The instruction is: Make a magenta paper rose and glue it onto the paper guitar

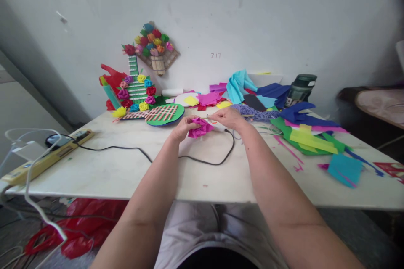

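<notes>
My left hand (183,128) is closed on a crumpled magenta paper flower (200,127), low over the middle of the table. Just to its right, my right hand (227,117) pinches a thin wooden stick (249,115) whose one end sticks out past the hand and whose other end reaches over the flower. Below the right hand, partly hidden, is a white tool (219,126) with a black cord (202,160); it looks like a glue gun. Left of the hands lies a green oval board (181,113) with a lattice of sticks on it.
A guitar-shaped craft (139,92) with paper flowers leans at the back left, near a power strip (53,157). Purple shredded paper (257,113), coloured sheets (311,138) and a dark green bottle (299,90) are on the right. A flower craft (158,63) hangs on the wall.
</notes>
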A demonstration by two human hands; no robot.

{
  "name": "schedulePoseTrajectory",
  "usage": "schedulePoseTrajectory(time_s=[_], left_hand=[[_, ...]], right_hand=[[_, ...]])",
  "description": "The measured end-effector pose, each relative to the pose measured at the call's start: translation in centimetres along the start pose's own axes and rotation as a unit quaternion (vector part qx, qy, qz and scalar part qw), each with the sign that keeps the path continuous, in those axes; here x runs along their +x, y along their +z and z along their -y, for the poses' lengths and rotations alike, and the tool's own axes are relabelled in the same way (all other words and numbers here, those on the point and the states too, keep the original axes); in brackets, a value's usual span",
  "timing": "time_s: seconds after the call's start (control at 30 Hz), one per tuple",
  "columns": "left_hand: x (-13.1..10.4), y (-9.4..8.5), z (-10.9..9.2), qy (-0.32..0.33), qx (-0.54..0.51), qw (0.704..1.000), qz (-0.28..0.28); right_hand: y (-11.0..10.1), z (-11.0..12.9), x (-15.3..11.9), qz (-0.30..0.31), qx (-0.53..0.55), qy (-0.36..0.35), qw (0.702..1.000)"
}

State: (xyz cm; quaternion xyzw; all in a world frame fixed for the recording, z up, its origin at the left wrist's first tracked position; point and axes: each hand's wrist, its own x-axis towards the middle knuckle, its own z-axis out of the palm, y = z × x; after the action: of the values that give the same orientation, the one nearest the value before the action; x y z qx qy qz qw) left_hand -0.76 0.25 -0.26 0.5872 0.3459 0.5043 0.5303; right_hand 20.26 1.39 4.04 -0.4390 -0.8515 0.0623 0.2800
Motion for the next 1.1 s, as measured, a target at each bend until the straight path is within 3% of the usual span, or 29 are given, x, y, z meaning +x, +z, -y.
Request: schedulePoseTrajectory(time_s=[0.4, 0.67, 1.1], left_hand=[[0.0, 0.2, -0.1, -0.009, 0.036, 0.999, 0.017], [0.0, 0.3, -0.1, -0.008, 0.057, 0.998, 0.041], [-0.3, 0.9, -0.7, -0.013, 0.079, 0.996, 0.047]], right_hand=[[-0.2, 1.1, -0.1, 0.01, -0.075, 0.001, 0.997], [0.6, 1.7, 0.1, 0.027, -0.109, -0.037, 0.993], [1.7, 1.3, 0.5, 0.035, -0.103, -0.042, 0.993]])
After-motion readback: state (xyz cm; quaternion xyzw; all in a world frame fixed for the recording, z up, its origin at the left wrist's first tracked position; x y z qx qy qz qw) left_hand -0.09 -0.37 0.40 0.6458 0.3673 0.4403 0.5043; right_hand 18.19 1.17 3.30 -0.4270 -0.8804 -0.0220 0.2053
